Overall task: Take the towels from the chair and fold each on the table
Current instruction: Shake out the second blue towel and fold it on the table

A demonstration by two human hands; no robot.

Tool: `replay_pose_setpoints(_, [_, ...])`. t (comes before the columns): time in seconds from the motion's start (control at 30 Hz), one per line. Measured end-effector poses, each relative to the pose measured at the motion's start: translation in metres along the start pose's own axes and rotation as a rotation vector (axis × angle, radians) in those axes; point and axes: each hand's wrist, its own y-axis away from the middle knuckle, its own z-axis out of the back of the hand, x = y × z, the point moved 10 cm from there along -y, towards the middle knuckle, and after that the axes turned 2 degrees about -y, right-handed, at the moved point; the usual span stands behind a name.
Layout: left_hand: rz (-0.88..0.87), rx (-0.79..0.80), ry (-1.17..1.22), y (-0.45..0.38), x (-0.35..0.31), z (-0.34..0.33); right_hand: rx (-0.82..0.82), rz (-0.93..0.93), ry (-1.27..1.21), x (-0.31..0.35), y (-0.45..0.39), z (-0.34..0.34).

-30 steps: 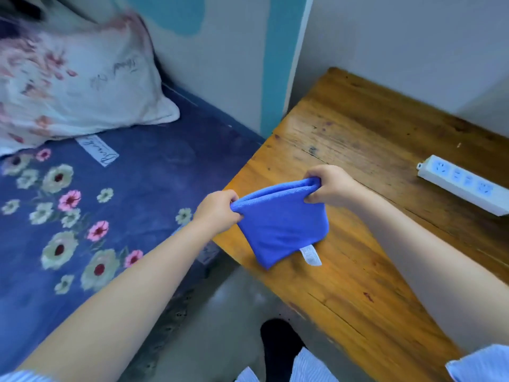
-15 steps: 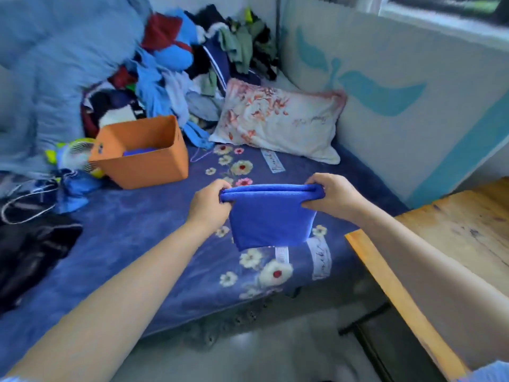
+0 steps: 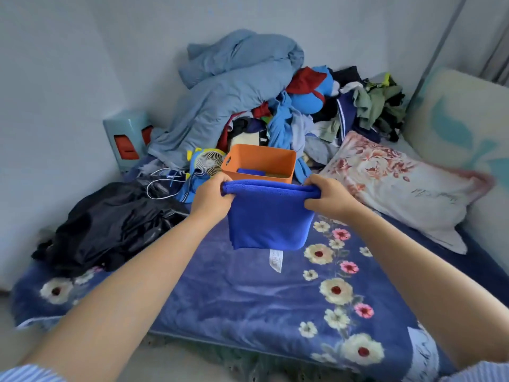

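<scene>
A folded blue towel [image 3: 268,219] hangs in the air above the bed, with a white label dangling below its lower edge. My left hand [image 3: 212,198] pinches its upper left corner and my right hand [image 3: 329,198] pinches its upper right corner. Just behind the towel stands an orange bin [image 3: 275,158] on the bed, and another blue towel [image 3: 250,171] lies inside it. Neither the table nor the chair is in view.
The bed carries a dark blue flowered blanket [image 3: 248,293]. A black garment [image 3: 115,224] lies at the left, a floral pillow [image 3: 399,183] at the right. A heap of clothes and a light blue quilt [image 3: 234,86] fill the back. A small fan [image 3: 208,160] sits beside the bin.
My view has swung left from the wooden table to the bed. Both hands have carried the folded blue towel off the table and over the bed, toward the orange bin.
</scene>
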Motion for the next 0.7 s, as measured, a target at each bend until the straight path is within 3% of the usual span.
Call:
replay_pose_setpoints(0.27, [-0.001, -0.029, -0.011, -0.125, 0.039, -0.018, 0.021, 0.032, -0.119, -0.019, -0.142, -0.01])
replay_pose_setpoints(0.7, [0.032, -0.076, 0.017, -0.414, 0.09, -0.105, -0.235, 0.008, -0.178, -0.106, -0.428, 0.008])
